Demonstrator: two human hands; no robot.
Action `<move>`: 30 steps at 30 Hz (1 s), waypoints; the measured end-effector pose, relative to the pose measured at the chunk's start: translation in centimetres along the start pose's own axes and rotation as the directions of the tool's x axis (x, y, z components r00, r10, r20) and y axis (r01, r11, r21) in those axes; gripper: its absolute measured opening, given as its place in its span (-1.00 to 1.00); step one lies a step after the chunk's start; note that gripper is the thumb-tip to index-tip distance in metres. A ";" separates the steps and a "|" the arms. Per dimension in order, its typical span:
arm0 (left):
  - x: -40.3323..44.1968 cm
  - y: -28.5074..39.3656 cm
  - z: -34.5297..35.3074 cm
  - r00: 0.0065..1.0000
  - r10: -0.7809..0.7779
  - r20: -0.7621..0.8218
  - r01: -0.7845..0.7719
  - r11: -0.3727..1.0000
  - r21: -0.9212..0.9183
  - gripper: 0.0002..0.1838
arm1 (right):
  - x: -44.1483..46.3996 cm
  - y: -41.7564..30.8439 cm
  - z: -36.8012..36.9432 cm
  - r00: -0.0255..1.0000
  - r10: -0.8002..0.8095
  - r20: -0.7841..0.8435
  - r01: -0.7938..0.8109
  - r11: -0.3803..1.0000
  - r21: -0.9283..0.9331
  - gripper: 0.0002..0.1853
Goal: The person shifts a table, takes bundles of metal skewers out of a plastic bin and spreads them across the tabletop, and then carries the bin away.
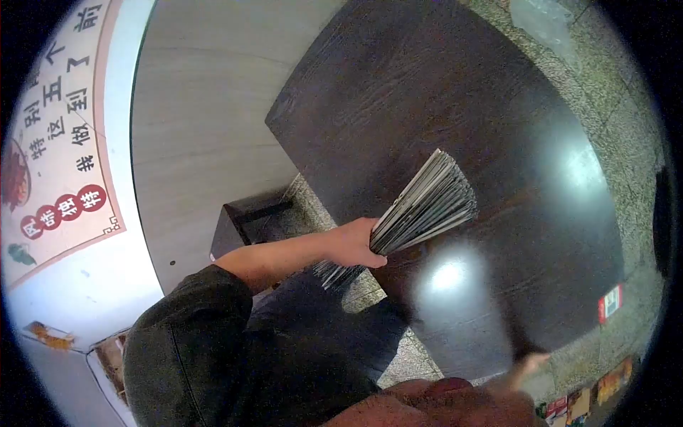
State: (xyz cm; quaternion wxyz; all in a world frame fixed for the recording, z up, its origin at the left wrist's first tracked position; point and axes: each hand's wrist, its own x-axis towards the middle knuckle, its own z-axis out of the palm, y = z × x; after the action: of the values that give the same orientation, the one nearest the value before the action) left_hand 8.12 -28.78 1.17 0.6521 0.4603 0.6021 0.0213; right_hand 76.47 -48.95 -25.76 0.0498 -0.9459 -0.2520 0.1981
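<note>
My left hand (354, 243) is closed around the middle of a thick bundle of thin grey sticks (430, 203). The upper part of the bundle fans out over the dark wooden table (398, 92). Its other end shows below my wrist, above my lap. The exact kind of stick cannot be made out. My right hand (530, 366) is at the table's lower right edge, blurred by motion. Whether its fingers hold anything does not show.
A small red and white card (610, 304) lies at the table's right edge. A dark stool or frame (249, 217) stands beneath, to the left. Further left is a wall poster (67, 135) with Chinese writing. Clear plastic (544, 28) lies on the speckled floor at upper right.
</note>
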 end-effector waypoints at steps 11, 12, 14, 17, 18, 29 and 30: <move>0.8 -2.7 -4.0 0.982 -0.191 0.006 0.191 0.978 -0.089 -0.53 | 0.0 -2.0 -0.5 1.000 0.008 -0.030 -0.010 0.997 -0.075 -0.19; 0.9 -3.0 -4.0 0.987 -0.158 0.004 0.158 0.983 -0.090 -0.52 | -0.2 -2.4 -0.4 0.999 0.003 -0.033 -0.006 0.996 -0.088 -0.19; 1.0 -3.4 -3.9 0.995 -0.098 0.002 0.098 0.990 -0.097 -0.49 | -0.4 -3.1 -0.6 0.999 0.004 -0.038 -0.007 0.995 -0.102 -0.20; 0.9 -3.0 -4.2 0.996 -0.088 0.007 0.088 0.994 -0.071 -0.49 | -0.3 -3.9 -0.2 0.999 -0.014 -0.051 0.008 0.993 -0.115 -0.21; 0.8 -2.7 -4.1 0.994 -0.108 0.016 0.109 0.985 -0.134 -0.50 | -0.5 -4.2 -0.3 0.999 -0.012 -0.051 0.005 0.992 -0.129 -0.22; 1.9 -1.6 -4.0 0.995 -0.074 0.065 0.097 0.846 -0.524 -0.78 | -20.3 -29.9 2.0 0.898 -0.440 -0.022 0.428 0.858 0.285 -0.59; 2.1 -2.1 -3.8 0.997 -0.065 0.027 0.069 0.821 -0.567 -0.78 | -26.8 -34.8 1.9 0.837 -0.357 0.414 -0.029 0.727 0.686 -0.74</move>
State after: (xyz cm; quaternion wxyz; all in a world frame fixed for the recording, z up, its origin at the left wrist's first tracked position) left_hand 4.47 -26.59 -1.16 0.7617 0.2241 0.5823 0.1748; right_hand 38.47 -32.06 -11.41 0.3327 -0.7468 -0.2539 0.5169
